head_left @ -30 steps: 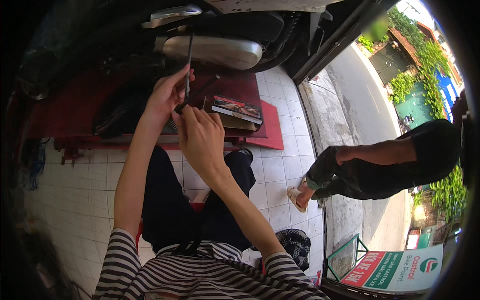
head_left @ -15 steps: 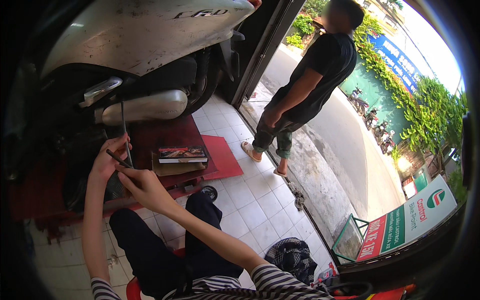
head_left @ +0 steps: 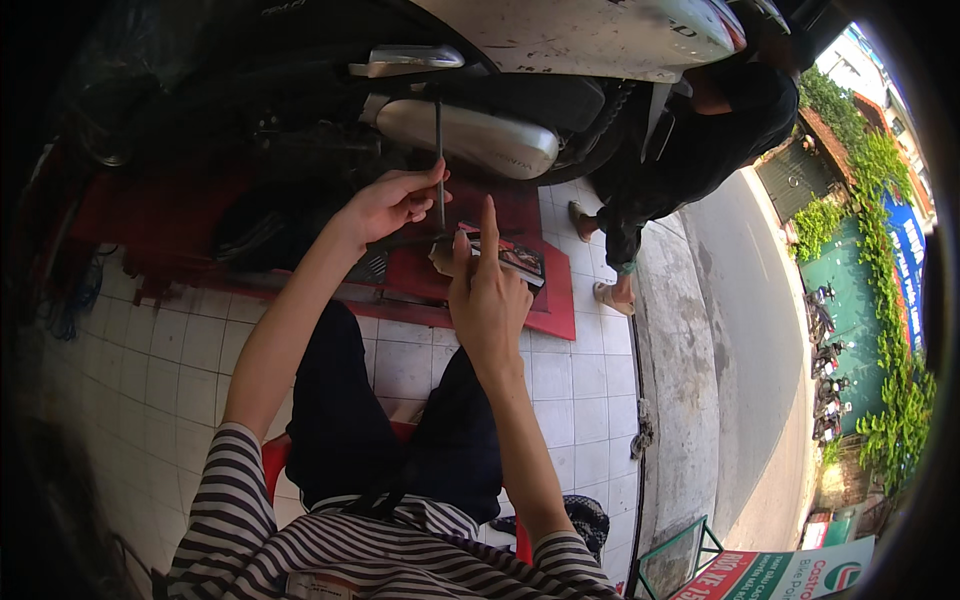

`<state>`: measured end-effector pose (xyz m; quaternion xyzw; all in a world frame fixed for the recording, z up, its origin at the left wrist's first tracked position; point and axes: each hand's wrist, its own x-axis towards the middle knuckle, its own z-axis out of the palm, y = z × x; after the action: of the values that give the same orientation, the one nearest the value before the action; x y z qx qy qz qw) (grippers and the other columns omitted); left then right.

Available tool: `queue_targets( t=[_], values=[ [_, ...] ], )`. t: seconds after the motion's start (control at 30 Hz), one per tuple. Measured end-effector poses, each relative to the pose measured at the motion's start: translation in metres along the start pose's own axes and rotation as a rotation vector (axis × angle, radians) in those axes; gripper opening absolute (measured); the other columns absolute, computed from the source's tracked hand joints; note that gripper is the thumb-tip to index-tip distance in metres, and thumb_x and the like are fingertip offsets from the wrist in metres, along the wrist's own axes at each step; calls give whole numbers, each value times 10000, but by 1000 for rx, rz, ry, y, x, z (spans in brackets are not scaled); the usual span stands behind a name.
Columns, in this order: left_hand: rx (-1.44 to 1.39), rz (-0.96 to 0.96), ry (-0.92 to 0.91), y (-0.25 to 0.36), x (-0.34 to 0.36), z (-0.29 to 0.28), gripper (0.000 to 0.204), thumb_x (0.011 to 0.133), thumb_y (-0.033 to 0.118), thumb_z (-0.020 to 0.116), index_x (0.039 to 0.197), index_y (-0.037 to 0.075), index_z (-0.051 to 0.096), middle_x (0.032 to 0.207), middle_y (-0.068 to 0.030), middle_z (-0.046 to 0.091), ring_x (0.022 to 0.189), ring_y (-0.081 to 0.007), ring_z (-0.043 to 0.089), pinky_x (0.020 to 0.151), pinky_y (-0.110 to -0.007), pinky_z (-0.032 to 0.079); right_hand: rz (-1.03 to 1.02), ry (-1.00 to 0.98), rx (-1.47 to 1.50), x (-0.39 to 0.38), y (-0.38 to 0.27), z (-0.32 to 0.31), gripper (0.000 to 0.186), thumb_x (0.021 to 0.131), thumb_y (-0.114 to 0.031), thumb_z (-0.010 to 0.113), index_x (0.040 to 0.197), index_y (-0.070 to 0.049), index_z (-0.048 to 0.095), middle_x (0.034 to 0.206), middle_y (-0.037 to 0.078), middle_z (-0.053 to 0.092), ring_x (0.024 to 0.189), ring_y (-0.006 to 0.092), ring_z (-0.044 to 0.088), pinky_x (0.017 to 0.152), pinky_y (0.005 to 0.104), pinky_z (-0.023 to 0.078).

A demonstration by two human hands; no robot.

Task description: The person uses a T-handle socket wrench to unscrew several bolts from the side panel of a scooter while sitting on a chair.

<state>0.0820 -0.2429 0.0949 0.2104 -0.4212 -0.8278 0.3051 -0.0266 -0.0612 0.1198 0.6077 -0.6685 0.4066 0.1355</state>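
Observation:
My left hand point(head_left: 392, 205) is closed on a long dark metal bar point(head_left: 438, 135), which stands out toward the silver exhaust cover point(head_left: 470, 135) beneath the scooter point(head_left: 600, 35). My right hand point(head_left: 492, 300) is just right of the bar's near end, index finger stretched up and thumb raised apart from it, with nothing visibly gripped. Behind that hand, a box with a printed picture point(head_left: 523, 262) lies on the red lift platform point(head_left: 548, 315), partly hidden by my fingers.
Another person in dark clothes point(head_left: 740, 130) bends near the scooter's rear at the doorway. Dark cloth point(head_left: 585, 520) lies by my red stool point(head_left: 272, 465). A green-framed sign point(head_left: 775, 570) stands beside the pavement; parked motorbikes point(head_left: 828, 380) line the far roadside.
The view has shifted. The other person has moved from standing in the doorway to bending by the scooter's rear. My right hand's fingers have come away from the bar and straightened partly.

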Motion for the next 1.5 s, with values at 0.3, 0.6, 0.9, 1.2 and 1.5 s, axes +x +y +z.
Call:
queue_targets(
  t=[0.3, 0.6, 0.9, 1.2, 1.5],
  values=[
    [-7, 52, -51, 16, 8, 5, 313, 901, 345, 741, 939, 44, 666, 661, 2, 587, 599, -73, 464, 595, -232, 366, 275, -433, 390, -14, -15, 6, 644, 1028, -289, 529, 1456, 129, 288, 500, 44, 577, 412, 237, 593, 448, 361, 471],
    [3, 96, -16, 17, 6, 12, 368, 866, 409, 768, 888, 56, 668, 660, 28, 568, 600, -70, 477, 574, -236, 369, -105, -396, 371, 27, -41, -11, 412, 996, -190, 578, 1331, 48, 553, 528, 76, 620, 414, 186, 584, 466, 297, 422],
    [-43, 88, -24, 15, 8, 4, 391, 871, 434, 750, 927, 55, 676, 798, 5, 643, 647, -50, 550, 605, -214, 464, 172, -281, 264, 42, -20, -42, 446, 987, -213, 602, 1371, 4, 539, 622, 113, 664, 521, 264, 651, 524, 338, 480],
    [-238, 47, 33, 11, 15, -3, 228, 915, 165, 726, 1018, -24, 650, 946, -87, 667, 745, -75, 629, 652, -193, 570, 42, -321, 80, -15, -11, 6, 434, 987, -246, 580, 1288, 67, 566, 613, 164, 641, 542, 352, 648, 471, 440, 493],
    [-209, 67, -18, 15, 15, -3, 339, 957, 217, 681, 1172, -25, 584, 909, -49, 632, 634, -12, 514, 587, -164, 467, -13, -422, 459, 30, -42, -13, 449, 985, -212, 600, 1357, 35, 551, 492, 59, 557, 410, 128, 497, 483, 290, 389]
  ],
)
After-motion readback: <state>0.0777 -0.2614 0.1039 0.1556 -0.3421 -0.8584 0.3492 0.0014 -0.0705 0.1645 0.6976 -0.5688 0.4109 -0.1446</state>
